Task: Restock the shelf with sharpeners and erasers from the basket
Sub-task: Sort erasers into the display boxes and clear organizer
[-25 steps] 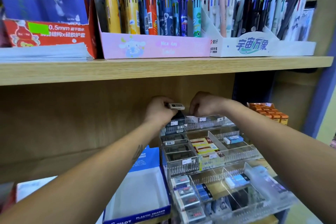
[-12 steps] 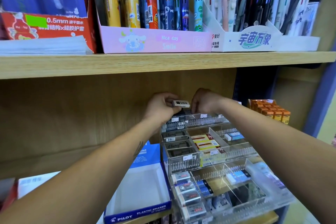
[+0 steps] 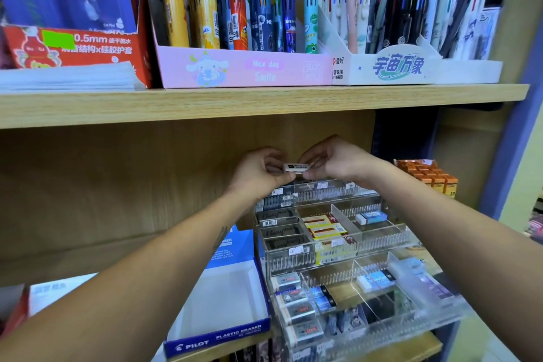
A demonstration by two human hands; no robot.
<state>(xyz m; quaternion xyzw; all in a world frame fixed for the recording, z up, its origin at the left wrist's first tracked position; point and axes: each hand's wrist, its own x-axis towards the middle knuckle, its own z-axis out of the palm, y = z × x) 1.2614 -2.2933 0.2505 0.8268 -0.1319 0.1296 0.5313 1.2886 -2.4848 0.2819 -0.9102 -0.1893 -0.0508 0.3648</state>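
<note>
A small white eraser [image 3: 296,167] with a dark label hangs just above the top tier of a clear acrylic display rack [image 3: 382,239]. My left hand [image 3: 258,170] pinches its left end and my right hand [image 3: 335,160] pinches its right end. The rack steps down in three tiers, holding black, yellow, blue and white erasers in divided compartments. The top tier's back row lies partly hidden behind my hands. No basket is in view.
A wooden shelf board [image 3: 235,104] runs just above my hands, carrying pen display boxes. A blue and white Pilot eraser box [image 3: 223,303] stands open left of the rack. Orange boxes [image 3: 429,176] sit to the right, by a blue upright.
My left hand has carried the eraser up and rightward from the rack's top tier, and my right hand has come over to take its other end. The view tilted slightly downward.
</note>
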